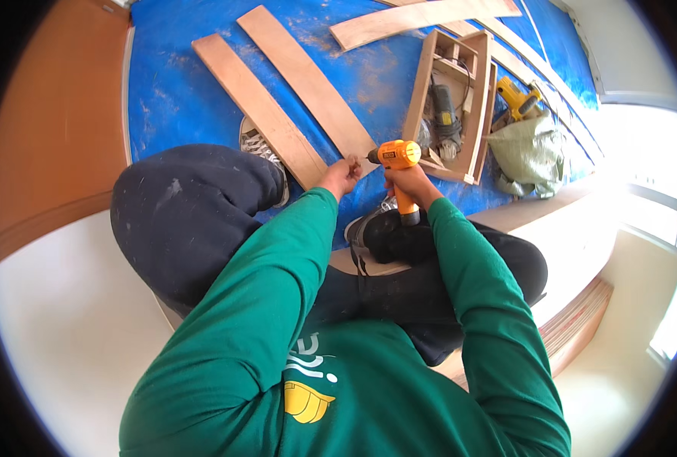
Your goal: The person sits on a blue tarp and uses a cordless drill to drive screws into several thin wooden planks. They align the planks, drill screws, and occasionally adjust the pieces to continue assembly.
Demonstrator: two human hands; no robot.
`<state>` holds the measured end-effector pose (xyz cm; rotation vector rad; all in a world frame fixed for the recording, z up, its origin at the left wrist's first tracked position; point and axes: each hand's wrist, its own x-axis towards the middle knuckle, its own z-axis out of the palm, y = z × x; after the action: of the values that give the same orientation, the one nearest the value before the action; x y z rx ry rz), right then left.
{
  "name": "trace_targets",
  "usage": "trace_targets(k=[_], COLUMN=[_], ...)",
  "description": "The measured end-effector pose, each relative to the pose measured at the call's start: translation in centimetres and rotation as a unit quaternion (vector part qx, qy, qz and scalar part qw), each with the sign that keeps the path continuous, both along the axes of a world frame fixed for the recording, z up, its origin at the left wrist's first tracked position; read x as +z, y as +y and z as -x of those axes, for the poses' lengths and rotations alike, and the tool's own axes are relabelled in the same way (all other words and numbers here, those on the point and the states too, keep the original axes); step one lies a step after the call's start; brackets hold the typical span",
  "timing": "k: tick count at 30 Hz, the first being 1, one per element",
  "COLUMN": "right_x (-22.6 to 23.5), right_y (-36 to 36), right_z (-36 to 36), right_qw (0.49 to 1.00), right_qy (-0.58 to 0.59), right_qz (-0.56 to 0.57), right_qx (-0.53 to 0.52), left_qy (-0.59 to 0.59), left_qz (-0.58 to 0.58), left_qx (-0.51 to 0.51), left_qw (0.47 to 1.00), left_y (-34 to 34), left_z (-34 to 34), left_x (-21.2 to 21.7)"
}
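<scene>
Closest to me, soft green knit sleeves (266, 274) reach up from the lower edge over dark trousers (194, 217) of matte cloth, with pale dusty smudges on one knee. The two forearms slant inward until the hands nearly meet.

The right hand (413, 183) is clamped around the handle of the orange drill (401, 154), a smooth casing with a black chuck; I see the chuck aimed left toward the other hand and the handle slanting back toward the body. The left hand (344, 177) is bent over the near ends of two flat, straight planks, its fingers drawn together; whether they pinch something small, I cannot tell.

The left plank (258, 110) and the right plank (308, 82), pale-brown wood, stretch away over a wrinkled, dust-strewn blue sheet (163, 107). To the right, an open wooden box (482, 114) holds a grey power tool (445, 110); beside it are a crumpled pale-green sack (530, 156) and a yellow tool (515, 99). Farthest off lies a gently curved board (422, 20).
</scene>
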<state>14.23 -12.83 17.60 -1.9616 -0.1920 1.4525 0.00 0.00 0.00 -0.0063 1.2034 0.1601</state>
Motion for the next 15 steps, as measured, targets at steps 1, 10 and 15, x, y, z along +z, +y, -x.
trace_targets(k=[1, 10, 15], right_x=[0.4, 1.1, 1.5], right_y=[0.2, 0.6, 0.7], right_z=[0.2, 0.1, 0.2], right_qw=[1.0, 1.0, 1.0], right_qy=[-0.001, -0.001, 0.006], right_qz=[0.009, 0.004, 0.023], right_qx=[-0.001, 0.005, 0.015], left_qy=[0.012, -0.061, -0.037], left_qz=[0.028, 0.052, 0.059], left_qx=[-0.002, 0.005, 0.023], left_qw=[1.0, 0.997, 0.997], left_y=[-0.1, -1.1, -1.4], left_z=[0.5, 0.5, 0.2], left_x=[0.2, -0.2, 0.6])
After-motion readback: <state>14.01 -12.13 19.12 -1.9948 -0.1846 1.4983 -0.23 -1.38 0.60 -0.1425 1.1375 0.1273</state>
